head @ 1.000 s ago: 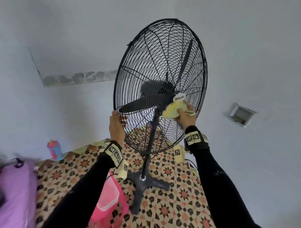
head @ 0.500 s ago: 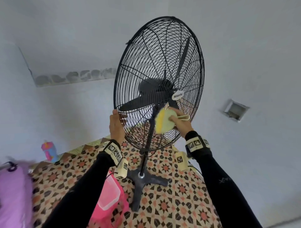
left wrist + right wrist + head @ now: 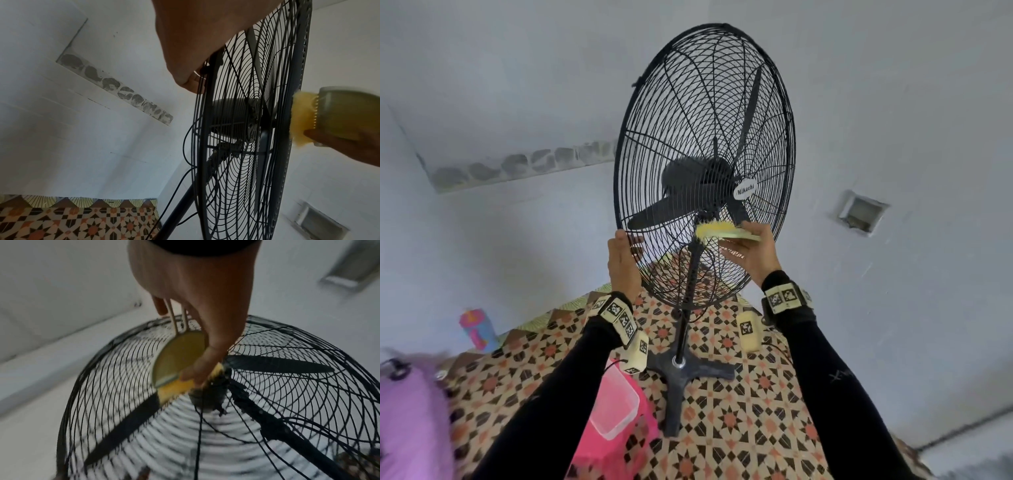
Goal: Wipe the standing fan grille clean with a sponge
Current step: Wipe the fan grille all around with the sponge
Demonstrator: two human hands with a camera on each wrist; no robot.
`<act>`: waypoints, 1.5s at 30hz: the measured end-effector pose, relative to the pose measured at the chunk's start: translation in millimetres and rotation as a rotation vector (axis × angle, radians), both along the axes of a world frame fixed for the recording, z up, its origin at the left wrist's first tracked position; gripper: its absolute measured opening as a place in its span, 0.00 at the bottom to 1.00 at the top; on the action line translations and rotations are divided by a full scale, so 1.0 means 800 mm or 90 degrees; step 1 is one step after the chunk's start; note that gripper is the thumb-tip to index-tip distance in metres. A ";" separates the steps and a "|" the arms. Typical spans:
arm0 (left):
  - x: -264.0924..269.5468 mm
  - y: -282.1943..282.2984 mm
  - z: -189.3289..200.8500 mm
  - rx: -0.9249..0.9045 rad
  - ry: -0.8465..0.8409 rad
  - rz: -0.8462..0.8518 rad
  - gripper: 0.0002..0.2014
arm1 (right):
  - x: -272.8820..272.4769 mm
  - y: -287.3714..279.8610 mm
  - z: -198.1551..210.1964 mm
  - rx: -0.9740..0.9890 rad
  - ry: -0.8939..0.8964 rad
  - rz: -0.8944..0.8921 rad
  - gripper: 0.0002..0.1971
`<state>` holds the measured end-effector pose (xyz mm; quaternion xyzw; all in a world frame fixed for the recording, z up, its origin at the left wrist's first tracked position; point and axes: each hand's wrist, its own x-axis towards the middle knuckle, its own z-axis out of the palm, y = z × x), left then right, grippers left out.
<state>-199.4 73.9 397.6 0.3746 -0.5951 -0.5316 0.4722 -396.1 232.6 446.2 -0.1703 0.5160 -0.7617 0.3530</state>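
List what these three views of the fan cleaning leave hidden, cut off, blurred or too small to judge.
- Left hand: fingertips lie behind the grille rim in the head view; the left wrist view cuts the hand off at the top edge.
- Sponge: motion blur smears it and the wires in the right wrist view, and the right hand covers part.
- Dust on the grille: too fine to see anywhere.
- Purple object: blurred, cut by the left edge, head view.

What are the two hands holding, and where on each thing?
The right hand grips the round yellow sponge by its green backing. The left hand grips the black wire fan grille at its lower left rim.
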 end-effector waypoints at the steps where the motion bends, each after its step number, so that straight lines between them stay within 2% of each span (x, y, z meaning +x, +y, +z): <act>1: 0.000 0.000 0.001 -0.007 -0.008 0.002 0.16 | -0.003 0.007 0.006 -0.004 -0.023 0.018 0.18; 3: -0.001 0.003 0.004 -0.010 -0.015 0.000 0.16 | -0.016 0.020 0.016 0.008 -0.031 0.035 0.13; 4: 0.000 0.002 0.003 -0.007 -0.011 0.001 0.18 | -0.021 0.026 0.023 0.029 -0.006 0.035 0.10; 6: -0.003 -0.001 -0.004 0.001 0.005 0.002 0.27 | -0.032 0.033 0.028 0.095 0.067 0.025 0.11; 9: -0.008 -0.006 -0.010 0.012 0.030 0.011 0.30 | -0.036 0.027 0.027 0.198 0.167 0.004 0.19; 11: -0.010 -0.006 -0.010 0.028 0.044 0.020 0.26 | -0.033 0.016 0.031 0.269 0.235 -0.015 0.31; 12: -0.010 -0.005 -0.008 0.030 0.050 0.024 0.24 | -0.032 0.013 0.034 0.297 0.257 -0.026 0.34; 14: -0.010 -0.001 -0.007 0.024 0.044 0.023 0.22 | -0.029 0.012 0.044 0.348 0.306 -0.083 0.30; 16: -0.012 0.001 -0.007 0.007 0.035 0.007 0.21 | -0.027 0.016 0.053 0.375 0.364 -0.196 0.25; 19: -0.014 0.000 -0.009 0.033 0.043 -0.032 0.26 | -0.006 0.012 0.047 0.343 0.442 -0.298 0.25; 21: -0.014 -0.001 -0.014 0.035 0.021 -0.077 0.29 | 0.007 0.008 0.028 0.345 0.496 -0.241 0.26; 23: -0.010 -0.006 -0.022 0.012 0.016 -0.095 0.38 | 0.013 0.015 0.018 0.392 0.541 -0.126 0.24; 24: -0.008 -0.010 -0.026 0.004 0.020 -0.094 0.43 | 0.010 0.019 0.017 0.397 0.536 -0.094 0.23; 26: -0.006 -0.018 -0.031 -0.011 -0.010 -0.101 0.46 | -0.001 0.027 0.016 0.366 0.488 -0.146 0.22; 28: -0.005 -0.020 -0.032 -0.042 -0.053 -0.127 0.41 | -0.010 0.025 0.016 0.330 0.431 -0.269 0.25; 30: -0.004 -0.016 -0.031 -0.066 -0.064 -0.142 0.36 | -0.003 0.017 0.012 0.302 0.407 -0.299 0.27; 33: -0.004 -0.011 -0.032 -0.072 -0.067 -0.120 0.35 | 0.015 0.015 0.000 0.328 0.471 -0.194 0.23; 35: -0.002 -0.013 -0.035 -0.050 -0.076 -0.114 0.43 | 0.016 0.026 -0.003 0.356 0.490 -0.111 0.20; 36: -0.002 -0.013 -0.035 -0.044 -0.090 -0.113 0.49 | 0.013 0.031 -0.002 0.354 0.475 -0.117 0.20; 37: -0.001 -0.012 -0.034 -0.037 -0.100 -0.117 0.53 | 0.011 0.033 0.001 0.354 0.455 -0.162 0.20; 38: 0.000 -0.010 -0.032 -0.033 -0.102 -0.121 0.53 | 0.009 0.032 0.001 0.352 0.435 -0.231 0.20; 40: -0.002 -0.007 -0.030 -0.036 -0.094 -0.125 0.44 | 0.016 0.025 0.002 0.321 0.401 -0.328 0.23; 42: -0.002 -0.007 -0.028 -0.034 -0.080 -0.128 0.41 | 0.030 0.016 -0.007 0.299 0.410 -0.299 0.25; 45: 0.002 -0.011 -0.030 -0.016 -0.077 -0.128 0.47 | 0.043 0.023 -0.010 0.367 0.486 -0.137 0.22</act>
